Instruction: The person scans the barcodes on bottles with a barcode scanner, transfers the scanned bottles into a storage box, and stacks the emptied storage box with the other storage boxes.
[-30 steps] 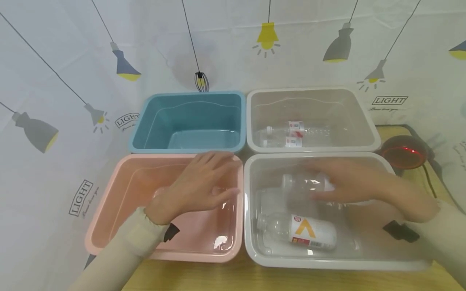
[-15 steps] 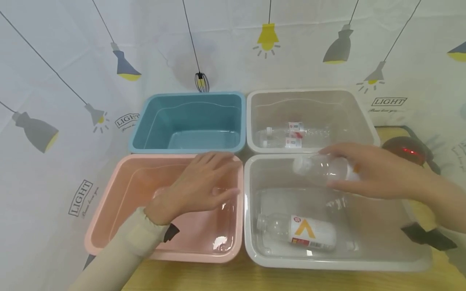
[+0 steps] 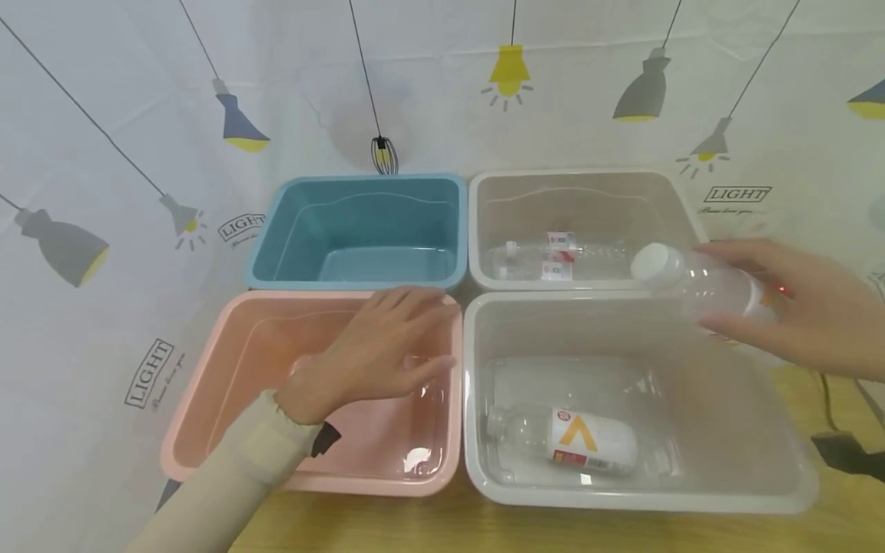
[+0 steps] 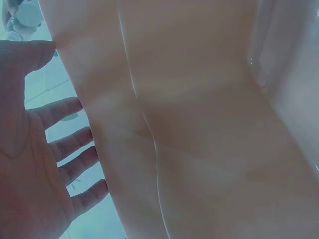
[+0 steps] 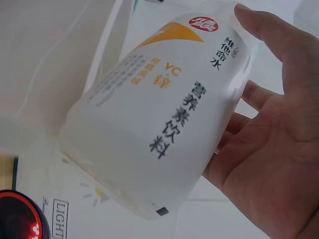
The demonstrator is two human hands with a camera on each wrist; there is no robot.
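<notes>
Bottle [image 3: 715, 288] is held between thumb and fingers of the right grip [image 3: 802, 307], by the right end of two grey bins [image 3: 643, 499]; the left grip [image 3: 380, 342] spreads wide over one pink bin [image 3: 366, 487]. Three more bottles [image 3: 593, 439] lie binned: one near, two far. The held one's cap [image 3: 655, 266] points left, long axis slanting sideways.

Printed lamps [image 3: 509, 67] dot the pale backdrop [image 3: 442, 107] behind the wooden table [image 3: 373, 526].

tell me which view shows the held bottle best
The right wrist view: the bottle looms large, its label legible. The head view shows its cap end, smaller; the left wrist view has only a small white shape top left, possibly its cap.
</notes>
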